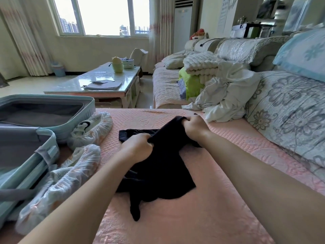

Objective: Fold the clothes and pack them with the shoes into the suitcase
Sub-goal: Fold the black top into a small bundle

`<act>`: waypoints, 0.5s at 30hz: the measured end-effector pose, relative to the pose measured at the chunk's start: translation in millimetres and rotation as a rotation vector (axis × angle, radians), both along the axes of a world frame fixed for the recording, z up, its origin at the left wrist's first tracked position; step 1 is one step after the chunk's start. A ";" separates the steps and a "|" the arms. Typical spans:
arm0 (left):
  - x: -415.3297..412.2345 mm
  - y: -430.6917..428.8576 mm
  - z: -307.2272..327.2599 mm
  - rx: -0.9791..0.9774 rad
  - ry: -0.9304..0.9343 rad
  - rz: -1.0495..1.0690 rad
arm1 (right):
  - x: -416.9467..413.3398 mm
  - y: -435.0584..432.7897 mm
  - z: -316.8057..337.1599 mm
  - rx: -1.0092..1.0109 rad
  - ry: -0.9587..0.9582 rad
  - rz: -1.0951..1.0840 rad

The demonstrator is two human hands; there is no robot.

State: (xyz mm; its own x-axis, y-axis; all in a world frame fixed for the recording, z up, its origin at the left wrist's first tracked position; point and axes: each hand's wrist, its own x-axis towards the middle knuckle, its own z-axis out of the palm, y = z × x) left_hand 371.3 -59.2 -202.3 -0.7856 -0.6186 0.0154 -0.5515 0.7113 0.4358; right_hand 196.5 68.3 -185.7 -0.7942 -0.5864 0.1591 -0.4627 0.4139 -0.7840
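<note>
L grip [139, 147] & R grip [195, 125] pinch black garment [158, 176] on pink cover [211, 212].

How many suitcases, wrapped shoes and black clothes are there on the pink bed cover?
open light-blue hard-shell suitcase: 1
white shoes in clear plastic covers: 2
black soft fabric garment: 1
Total: 4

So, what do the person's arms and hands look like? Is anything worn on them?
Both are bare. The left hand and right hand have no gloves and no visible rings. The left forearm and right forearm show no sleeves, watch or bracelet.
</note>
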 end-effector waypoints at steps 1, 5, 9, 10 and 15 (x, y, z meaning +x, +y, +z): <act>3.2 -11.8 3.5 0.000 0.045 0.094 | 1.9 -9.5 2.8 -0.111 -0.039 0.062; 34.3 -60.3 13.0 -0.169 0.092 0.519 | 18.8 -51.4 12.6 -0.367 -0.307 0.513; 53.7 -67.4 -2.1 -0.301 -0.086 0.493 | 19.7 -75.4 -12.6 -0.186 -0.084 0.408; 50.9 -65.3 -8.0 -0.303 -0.061 0.375 | 17.8 -74.2 -22.6 -0.068 0.004 0.363; 29.8 -37.0 -22.5 -0.161 -0.262 -0.213 | 22.2 -55.4 -54.6 0.380 0.269 0.376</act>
